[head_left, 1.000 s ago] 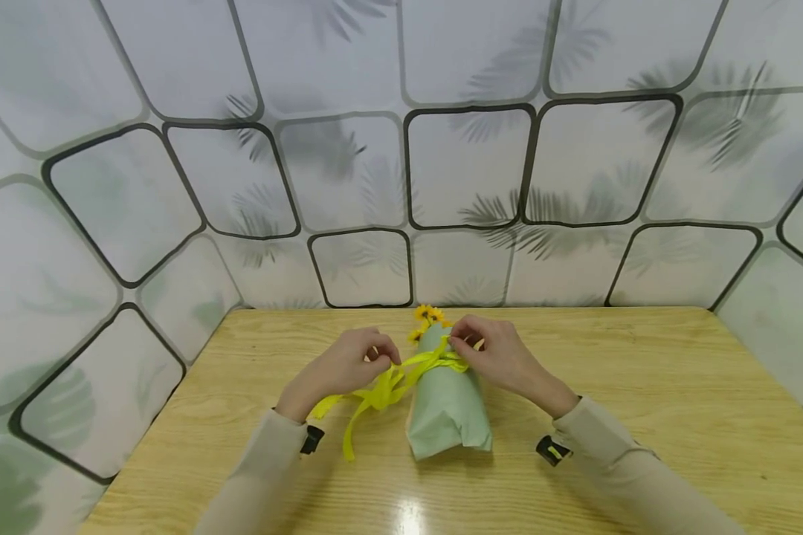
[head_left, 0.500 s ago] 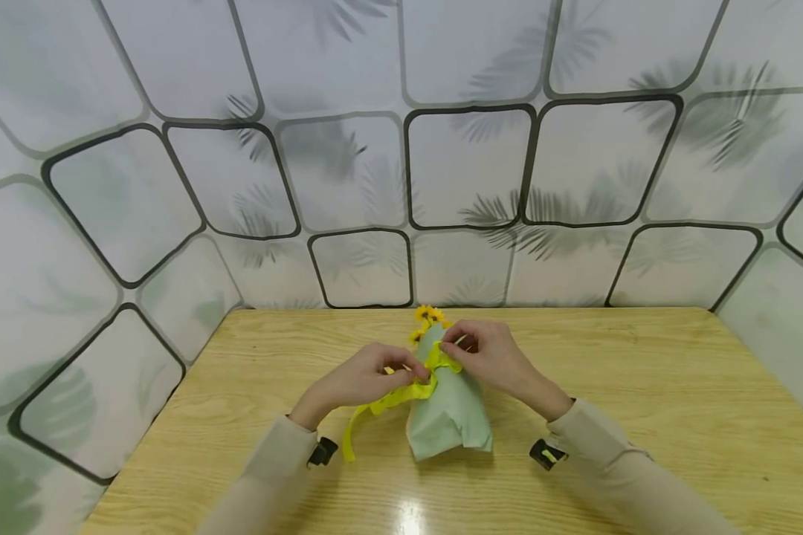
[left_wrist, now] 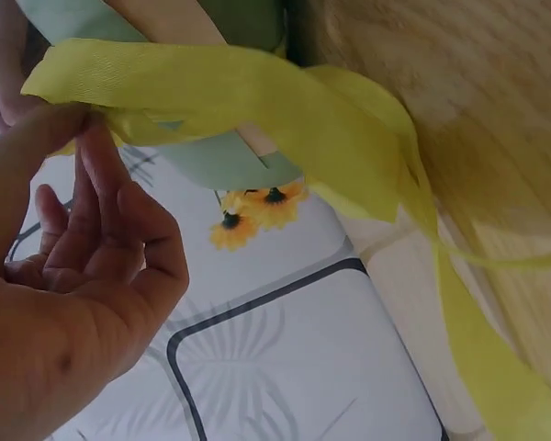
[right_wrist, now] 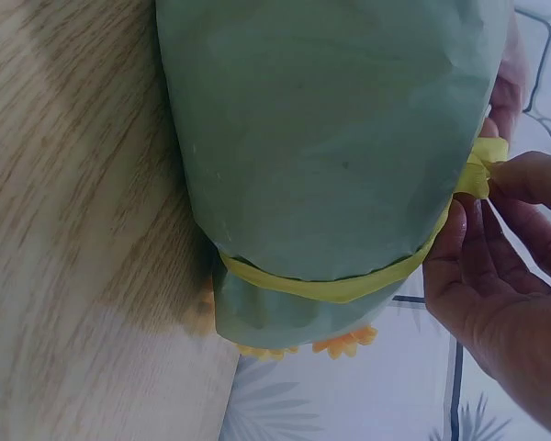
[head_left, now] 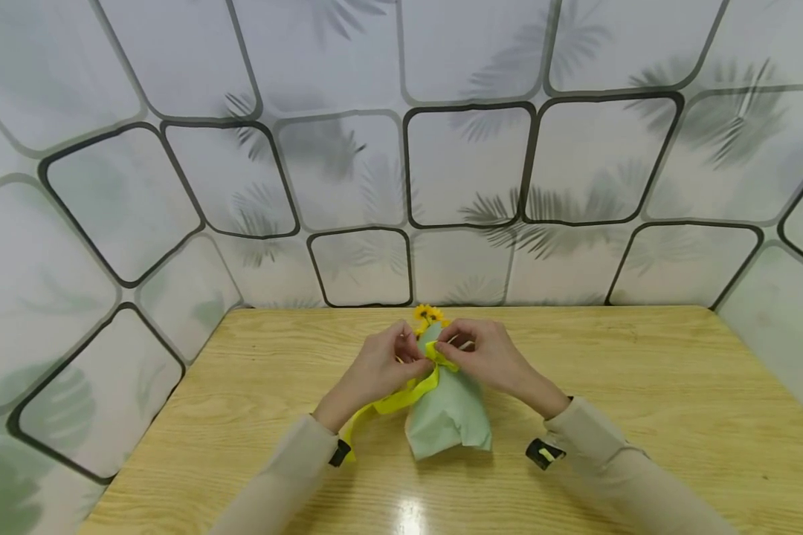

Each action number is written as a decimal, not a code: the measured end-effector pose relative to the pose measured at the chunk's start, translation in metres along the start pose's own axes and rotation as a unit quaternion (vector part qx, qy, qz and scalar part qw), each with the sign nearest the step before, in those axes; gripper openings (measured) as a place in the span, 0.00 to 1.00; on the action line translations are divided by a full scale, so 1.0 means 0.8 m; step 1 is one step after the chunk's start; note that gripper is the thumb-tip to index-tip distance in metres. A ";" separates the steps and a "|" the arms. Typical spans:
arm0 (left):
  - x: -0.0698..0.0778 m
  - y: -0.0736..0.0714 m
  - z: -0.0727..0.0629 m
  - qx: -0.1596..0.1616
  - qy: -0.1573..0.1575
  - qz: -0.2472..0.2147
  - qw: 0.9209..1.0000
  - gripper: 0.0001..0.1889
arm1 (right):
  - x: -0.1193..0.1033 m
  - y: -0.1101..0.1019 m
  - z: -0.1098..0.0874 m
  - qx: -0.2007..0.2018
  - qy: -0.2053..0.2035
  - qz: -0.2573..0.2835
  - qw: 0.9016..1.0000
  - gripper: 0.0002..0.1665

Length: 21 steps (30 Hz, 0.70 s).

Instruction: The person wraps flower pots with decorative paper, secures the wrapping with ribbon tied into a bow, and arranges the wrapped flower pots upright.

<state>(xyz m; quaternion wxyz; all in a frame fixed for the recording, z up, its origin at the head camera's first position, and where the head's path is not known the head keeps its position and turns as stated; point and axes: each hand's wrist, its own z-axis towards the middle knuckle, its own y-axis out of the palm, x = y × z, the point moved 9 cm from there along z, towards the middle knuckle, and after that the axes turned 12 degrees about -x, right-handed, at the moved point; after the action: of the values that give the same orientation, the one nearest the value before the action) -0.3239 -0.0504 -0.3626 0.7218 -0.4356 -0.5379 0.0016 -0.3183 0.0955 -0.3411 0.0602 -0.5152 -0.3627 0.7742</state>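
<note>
A bouquet wrapped in pale green paper (head_left: 451, 416) lies on the table with its yellow-orange flowers (head_left: 428, 313) pointing to the back wall. Round its neck runs a yellow ribbon (right_wrist: 312, 287), crossed on top. My left hand (head_left: 383, 362) pinches the ribbon between thumb and fingertips at the bouquet's left side; in the left wrist view a long loop and tail trail from that pinch. Opposite it, my right hand (head_left: 485, 355) pinches a short folded part of the ribbon (right_wrist: 477, 170) against the wrap. Both hands' fingertips nearly meet over the crossing.
The bouquet rests on a light wood-grain table (head_left: 609, 371). Behind it rises a patterned wall covering (head_left: 468, 171) with dark rounded frames and leaf prints. Dark straps (head_left: 544, 453) sit at both wrists.
My left hand has moved right and in to the bouquet's neck, drawing the loose ribbon with it. My right hand has shifted slightly left and stays on the ribbon; the bouquet lies still.
</note>
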 end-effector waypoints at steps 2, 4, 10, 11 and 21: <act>0.004 -0.001 0.002 0.014 0.015 0.035 0.999 0.14 | -0.001 0.001 0.000 -0.002 -0.005 0.005 1.000 0.03; 0.008 -0.002 0.004 0.024 0.031 0.064 0.997 0.14 | -0.001 0.001 0.000 -0.003 -0.012 0.009 1.000 0.03; 0.016 0.002 0.008 0.018 0.053 0.071 0.996 0.14 | -0.003 0.000 0.000 -0.001 -0.012 0.012 1.000 0.03; 0.016 0.002 0.009 0.016 0.052 0.070 0.996 0.13 | -0.003 -0.001 0.000 0.000 -0.010 0.014 1.000 0.03; 0.011 0.004 0.016 0.022 0.013 0.065 0.998 0.08 | -0.002 -0.005 -0.003 0.007 -0.007 0.064 0.998 0.08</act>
<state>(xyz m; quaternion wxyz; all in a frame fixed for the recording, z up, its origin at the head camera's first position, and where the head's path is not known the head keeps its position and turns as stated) -0.3287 -0.0368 -0.3574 0.7363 -0.4540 -0.4987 0.0549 -0.3163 0.0987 -0.3377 0.0114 -0.5318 -0.3238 0.7824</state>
